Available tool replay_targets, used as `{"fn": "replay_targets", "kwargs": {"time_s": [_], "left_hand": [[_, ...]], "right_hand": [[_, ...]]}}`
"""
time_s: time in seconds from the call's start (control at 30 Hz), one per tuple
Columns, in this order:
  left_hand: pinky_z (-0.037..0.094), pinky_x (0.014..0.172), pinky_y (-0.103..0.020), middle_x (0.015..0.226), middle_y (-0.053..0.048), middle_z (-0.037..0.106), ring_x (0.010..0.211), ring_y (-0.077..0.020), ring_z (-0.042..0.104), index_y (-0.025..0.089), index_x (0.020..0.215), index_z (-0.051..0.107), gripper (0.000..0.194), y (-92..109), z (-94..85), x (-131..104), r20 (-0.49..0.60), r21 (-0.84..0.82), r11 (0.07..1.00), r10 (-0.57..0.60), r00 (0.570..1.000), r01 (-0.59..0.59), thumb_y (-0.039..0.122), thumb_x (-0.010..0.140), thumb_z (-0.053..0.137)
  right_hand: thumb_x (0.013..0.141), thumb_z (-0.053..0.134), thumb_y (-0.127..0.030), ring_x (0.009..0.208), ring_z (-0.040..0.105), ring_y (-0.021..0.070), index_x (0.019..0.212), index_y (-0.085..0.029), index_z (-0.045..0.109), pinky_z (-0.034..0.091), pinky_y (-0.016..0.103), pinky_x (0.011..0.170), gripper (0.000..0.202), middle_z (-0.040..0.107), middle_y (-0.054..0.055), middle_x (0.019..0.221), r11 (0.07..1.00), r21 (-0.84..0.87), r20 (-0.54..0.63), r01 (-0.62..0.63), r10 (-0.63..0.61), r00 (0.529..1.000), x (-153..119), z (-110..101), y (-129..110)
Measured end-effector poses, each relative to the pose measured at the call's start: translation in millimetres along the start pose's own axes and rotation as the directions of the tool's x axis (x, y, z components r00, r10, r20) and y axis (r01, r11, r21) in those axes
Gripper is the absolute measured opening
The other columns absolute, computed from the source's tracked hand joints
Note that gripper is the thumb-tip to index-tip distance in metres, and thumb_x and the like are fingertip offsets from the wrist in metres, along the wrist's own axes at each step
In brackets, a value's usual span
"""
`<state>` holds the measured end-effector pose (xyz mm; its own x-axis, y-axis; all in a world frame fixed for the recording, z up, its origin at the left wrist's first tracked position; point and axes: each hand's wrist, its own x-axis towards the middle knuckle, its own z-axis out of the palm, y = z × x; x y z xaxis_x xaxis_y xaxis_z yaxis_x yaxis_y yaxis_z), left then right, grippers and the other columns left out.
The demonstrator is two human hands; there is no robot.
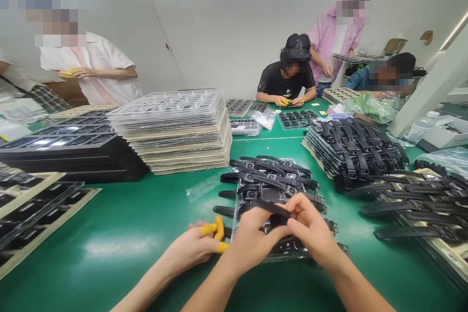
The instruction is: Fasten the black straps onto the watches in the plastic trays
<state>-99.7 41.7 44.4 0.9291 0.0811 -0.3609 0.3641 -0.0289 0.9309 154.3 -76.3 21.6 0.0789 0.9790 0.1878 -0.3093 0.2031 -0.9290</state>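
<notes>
Over a clear tray point(239, 195) of black smartwatches point(272, 175), my left hand point(252, 239) and my right hand point(310, 229) are both closed on one black watch point(272, 206). Its strap lies across the top of my left hand, and my right fingers pinch it near one end. The watch's body is mostly hidden by my fingers. Straps of the watches in the tray stick out past both its sides. Just left of my left hand, a co-worker's hand point(201, 241) with yellow finger covers touches or nearly touches the tray's left edge.
A tall stack of clear trays point(175, 129) stands behind on the left, beside black trays point(73, 146). On the right are piles of strapped watches point(354, 146) and a loaded cream tray point(420, 204). Several people sit or stand across the green table point(120, 243).
</notes>
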Motion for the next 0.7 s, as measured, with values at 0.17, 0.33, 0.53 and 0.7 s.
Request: {"fn": "replay_targets", "kwargs": {"time_s": [0.17, 0.33, 0.53, 0.7], "left_hand": [[0.064, 0.077, -0.033, 0.098, -0.005, 0.077, 0.093, -0.0221, 0.072, 0.025, 0.101, 0.075, 0.015, 21, 37.1, 45, -0.486, 0.058, 0.980, 0.195, 0.852, -0.191, 0.035, 0.092, 0.069], [0.057, 0.094, -0.036, 0.105, -0.004, 0.077, 0.100, -0.0237, 0.070, 0.023, 0.105, 0.076, 0.024, 34, 56.0, 86, -0.769, 0.261, 0.935, 0.352, 0.534, -0.240, 0.025, 0.081, 0.075], [0.056, 0.087, -0.030, 0.101, -0.002, 0.076, 0.093, -0.0194, 0.069, 0.025, 0.107, 0.074, 0.029, 34, 55.3, 84, -0.760, 0.360, 0.893, 0.449, 0.470, -0.271, 0.019, 0.079, 0.075], [0.055, 0.088, -0.033, 0.108, -0.006, 0.072, 0.095, -0.0202, 0.067, 0.024, 0.118, 0.067, 0.028, 33, 46.0, 74, -0.801, 0.459, 0.867, 0.498, 0.333, -0.192, 0.028, 0.090, 0.064]], "right_hand": [[0.093, 0.068, -0.024, 0.095, 0.054, 0.0184, 0.107, -0.028, 0.058, 0.045, 0.029, 0.086, 0.018, 0.057, -0.001, 0.100, 0.982, -0.188, -0.009, 0.017, -0.019, 1.000, -1, 1, -6], [0.094, 0.063, -0.026, 0.092, 0.055, 0.0198, 0.111, -0.029, 0.060, 0.047, 0.030, 0.082, 0.017, 0.059, 0.001, 0.099, 0.964, -0.262, -0.078, 0.052, -0.075, 0.994, -4, -4, -1], [0.088, 0.069, -0.030, 0.081, 0.058, 0.0187, 0.107, -0.026, 0.066, 0.050, 0.028, 0.069, 0.020, 0.062, 0.003, 0.095, 0.983, -0.174, -0.262, 0.065, -0.110, 0.959, 1, -2, 3], [0.089, 0.053, -0.037, 0.059, 0.044, 0.0157, 0.103, -0.022, 0.064, 0.040, 0.026, 0.053, 0.024, 0.052, -0.001, 0.073, 0.973, -0.227, -0.520, -0.050, -0.078, 0.850, 11, -36, -14]]}}
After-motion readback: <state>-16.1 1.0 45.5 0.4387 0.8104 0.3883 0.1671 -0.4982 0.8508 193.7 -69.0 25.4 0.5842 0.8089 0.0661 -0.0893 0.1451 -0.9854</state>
